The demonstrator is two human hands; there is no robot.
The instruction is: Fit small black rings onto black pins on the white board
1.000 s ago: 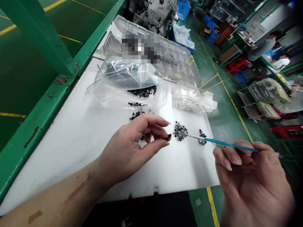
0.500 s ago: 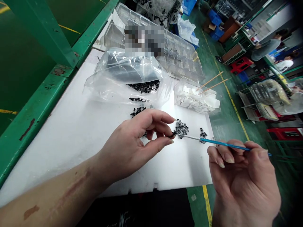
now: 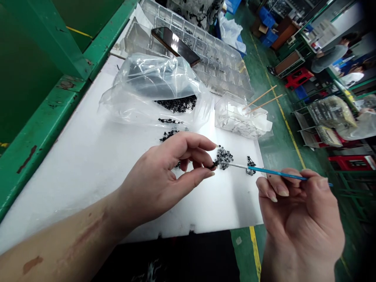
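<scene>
The left hand (image 3: 158, 174) is closed in a pinch on a tiny black piece (image 3: 213, 167), while the right hand (image 3: 298, 211) grips a slim blue-handled tool (image 3: 276, 173), its metal tip reaching just beside that piece. Nearby lies a loose heap of small glossy grey-and-black rings (image 3: 222, 158), with a little black cluster (image 3: 250, 166) to its right. Most black sprigs (image 3: 176, 104) remain at the mouth of a crinkled clear plastic bag (image 3: 129, 94), far on the white table (image 3: 82, 188), with only small bunches (image 3: 168, 135) out; a clear compartment tray (image 3: 223, 74) stands beyond.
</scene>
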